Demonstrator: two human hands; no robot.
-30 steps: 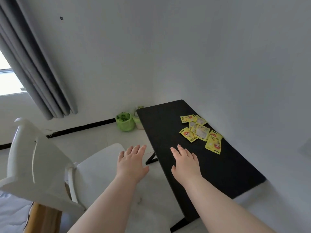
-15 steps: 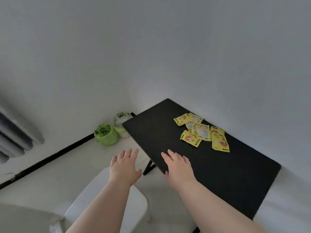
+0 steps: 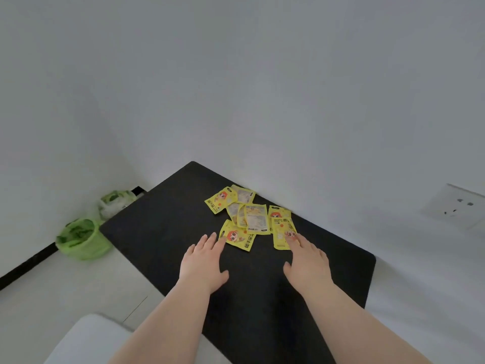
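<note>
Several small yellow packets [image 3: 256, 218] lie in a loose overlapping pile on a black table [image 3: 157, 232], close to the wall. My left hand [image 3: 203, 261] is stretched flat over the table, its fingertips at the edge of the nearest packet [image 3: 238, 236] with a cartoon face. My right hand [image 3: 307, 261] is also flat, and its fingertips reach the lower end of the rightmost packet [image 3: 282, 233]. Neither hand holds anything.
A green bag-lined bin [image 3: 81, 239] and a second pale container with a green liner [image 3: 115, 203] stand on the floor left of the table. A white chair seat [image 3: 86, 340] is at the bottom left. A wall socket [image 3: 456, 206] sits to the right.
The view has swung right, so the curtain and chair back left the frame. Both hands moved forward over the table and now reach the packets.
</note>
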